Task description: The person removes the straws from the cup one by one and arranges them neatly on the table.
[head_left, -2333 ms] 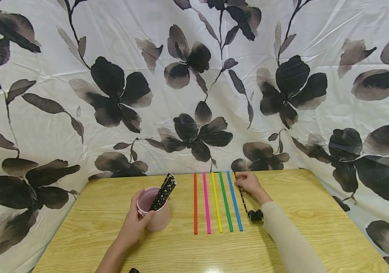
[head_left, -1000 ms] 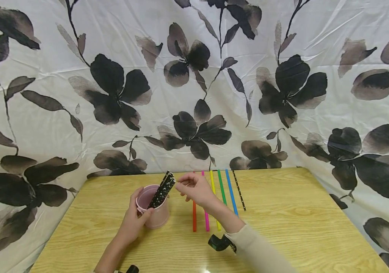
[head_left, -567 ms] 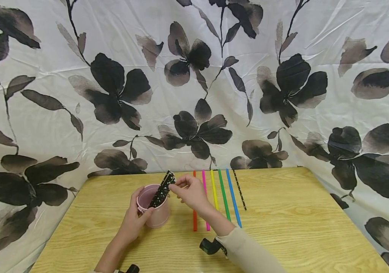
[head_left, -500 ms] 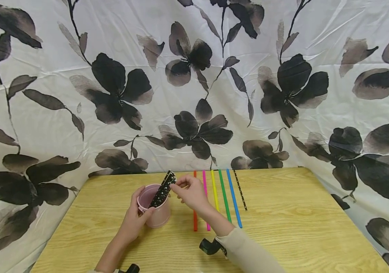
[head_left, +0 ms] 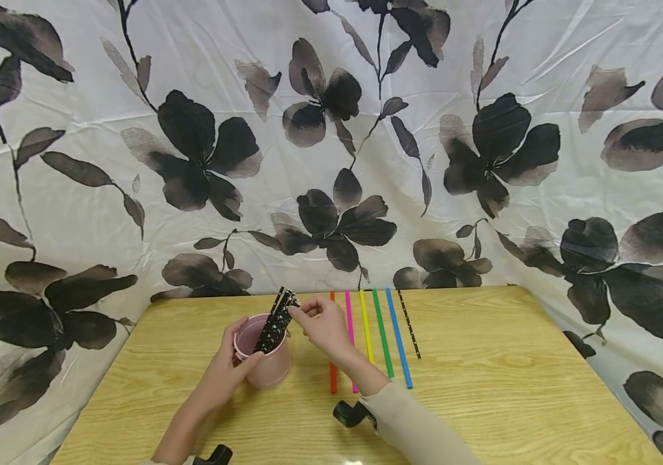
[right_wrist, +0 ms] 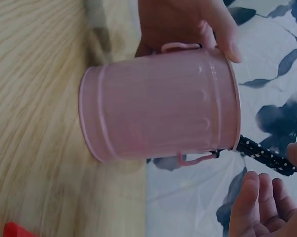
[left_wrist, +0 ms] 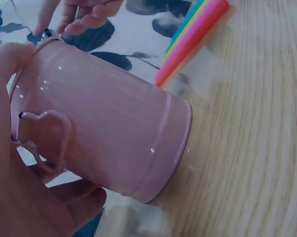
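My left hand [head_left: 228, 369] grips a pink metal bucket [head_left: 271, 369] with small wire handles; in the left wrist view the bucket [left_wrist: 104, 113] stands tilted across the picture. Out of its mouth leans a bundle of black straws with white dots [head_left: 272, 328]. At the bundle's upper end is my right hand [head_left: 324, 323], its thumb on the straws. In the right wrist view the thumb overlaps the end of the dotted straws [right_wrist: 267, 155], and the other visible fingers [right_wrist: 252, 190] stand apart from it, loosely bent.
To the right lie a red straw [head_left: 333, 378], a pink straw [head_left: 349, 316], a yellow straw [head_left: 366, 323], a green straw [head_left: 382, 332] and a blue straw [head_left: 399, 339] in a row. Beside them lies one black dotted straw [head_left: 410, 325]. Floral cloth [head_left: 320, 161] hangs behind the wooden table [head_left: 512, 387].
My right hand has let go of the single dotted straw beside the blue one and moved left to the bundle. The bundle's tops have spread slightly. My left hand keeps its grip on the bucket.
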### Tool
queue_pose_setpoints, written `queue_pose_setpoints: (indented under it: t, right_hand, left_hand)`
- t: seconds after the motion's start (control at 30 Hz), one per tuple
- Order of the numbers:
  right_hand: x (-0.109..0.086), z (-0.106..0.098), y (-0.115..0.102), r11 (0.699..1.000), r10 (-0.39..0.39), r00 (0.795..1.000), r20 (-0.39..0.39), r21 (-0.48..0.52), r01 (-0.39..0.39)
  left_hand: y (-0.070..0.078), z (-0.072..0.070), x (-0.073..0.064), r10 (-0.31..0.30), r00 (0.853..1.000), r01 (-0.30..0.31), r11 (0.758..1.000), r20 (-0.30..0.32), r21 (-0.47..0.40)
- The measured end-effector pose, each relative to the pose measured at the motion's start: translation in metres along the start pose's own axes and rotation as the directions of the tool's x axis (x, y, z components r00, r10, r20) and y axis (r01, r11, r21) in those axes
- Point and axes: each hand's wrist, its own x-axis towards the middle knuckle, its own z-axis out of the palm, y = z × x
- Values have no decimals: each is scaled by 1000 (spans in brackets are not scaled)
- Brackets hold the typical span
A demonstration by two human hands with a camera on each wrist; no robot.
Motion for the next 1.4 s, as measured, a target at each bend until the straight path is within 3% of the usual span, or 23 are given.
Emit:
queue_pose_setpoints:
  t: [0.2,0.47,0.63,0.87,1.07,1.2,1.4]
  right_hand:
    - [4,6,3,1000,-19,1000,-16,3,19]
    - [5,10,3,999,-4,1000,-19,53,5]
    - [6,12,6,996,16,1000,-10,85,-15]
    - [9,15,2,992,56,998,-13,113,-54]
    - [8,13,-2,973,61,997,44,220,-69]
    - [7,6,-7,948,37,998,49,313,-50]
    - [11,-17,-18,912,-68,997,-27,404,73]
  left_hand:
    - [4,-1,0,10,1000,-10,999,12,48]
    - [4,1,0,14,999,-7,990,-50,143]
    - [5,2,0,-16,999,23,991,-51,133]
    - [6,4,2,-16,999,20,995,-41,99]
    - [4,4,2,-27,999,30,997,-36,75]
    - [3,6,2,-21,999,24,997,-39,77]
    - [4,7,2,13,999,-8,995,-50,97]
